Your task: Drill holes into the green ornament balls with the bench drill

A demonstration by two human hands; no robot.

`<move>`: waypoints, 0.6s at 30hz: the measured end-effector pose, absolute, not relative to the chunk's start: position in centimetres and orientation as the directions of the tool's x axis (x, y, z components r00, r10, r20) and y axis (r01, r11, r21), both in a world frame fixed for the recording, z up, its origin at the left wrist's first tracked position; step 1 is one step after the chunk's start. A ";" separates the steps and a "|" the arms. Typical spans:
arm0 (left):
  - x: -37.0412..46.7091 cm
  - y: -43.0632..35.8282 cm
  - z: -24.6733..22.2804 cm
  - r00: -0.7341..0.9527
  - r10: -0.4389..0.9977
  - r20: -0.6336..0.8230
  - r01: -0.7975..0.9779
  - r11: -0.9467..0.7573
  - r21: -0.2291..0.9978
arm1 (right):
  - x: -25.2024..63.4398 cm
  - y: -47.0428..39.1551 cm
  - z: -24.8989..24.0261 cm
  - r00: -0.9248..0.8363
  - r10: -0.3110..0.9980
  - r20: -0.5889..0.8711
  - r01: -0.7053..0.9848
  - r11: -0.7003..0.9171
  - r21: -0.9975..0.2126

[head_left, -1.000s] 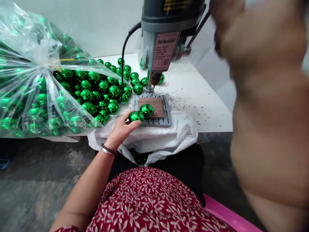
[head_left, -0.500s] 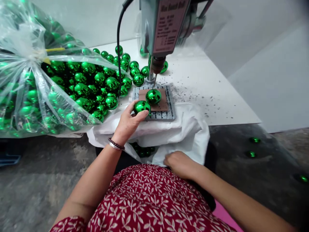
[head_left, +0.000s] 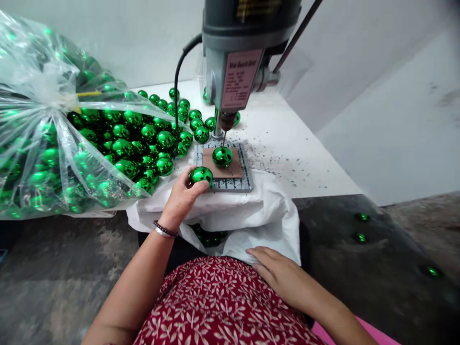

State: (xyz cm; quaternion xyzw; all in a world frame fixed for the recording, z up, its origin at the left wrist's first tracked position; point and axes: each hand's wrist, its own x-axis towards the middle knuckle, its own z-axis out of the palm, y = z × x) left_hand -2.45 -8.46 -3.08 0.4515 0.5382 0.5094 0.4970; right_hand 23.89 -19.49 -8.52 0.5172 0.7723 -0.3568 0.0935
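Observation:
My left hand [head_left: 178, 201] is closed round a shiny green ball [head_left: 201, 178], thumb at its front, beside the drill base [head_left: 244, 184]. Just beyond it, a second green ball [head_left: 222, 156] sits on the brown square pad [head_left: 235, 171] under the drill bit [head_left: 224, 138]; I cannot tell whether the bit touches it. My right hand [head_left: 276, 273] lies low at my lap with its fingers stretched over a white plastic sack [head_left: 266, 206], holding nothing. Several green balls [head_left: 208, 235] show in the sack's opening.
A mini bench drill [head_left: 239, 79] stands on the white table [head_left: 305, 163], its black cable [head_left: 177, 91] hanging left. A clear bag [head_left: 53, 129] of green balls fills the left side, with loose balls [head_left: 196, 115] spilling out. Dark chips are scattered rightward; balls [head_left: 361, 237] lie on the floor.
My right hand has gone from curled fingers to outstretched ones on the sack. My left hand keeps its ball near the base. The whole view has shifted slightly, with more of the drill showing.

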 end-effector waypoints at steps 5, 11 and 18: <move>-2.9 -7.7 -2.3 -0.086 0.954 -0.288 -0.347 0.242 0.906 | 22.6 -18.0 -7.2 -0.534 0.769 -0.352 0.761 0.256 -0.596; -3.5 -6.1 -1.0 -0.122 0.936 -0.330 -0.431 0.249 0.867 | 21.7 -12.9 -3.6 -0.453 0.892 0.002 0.623 0.318 -0.715; -4.2 -5.3 -0.1 -0.129 0.964 -0.231 -0.371 0.169 0.913 | 21.0 -5.4 0.0 -0.131 0.985 0.110 0.683 0.170 -0.710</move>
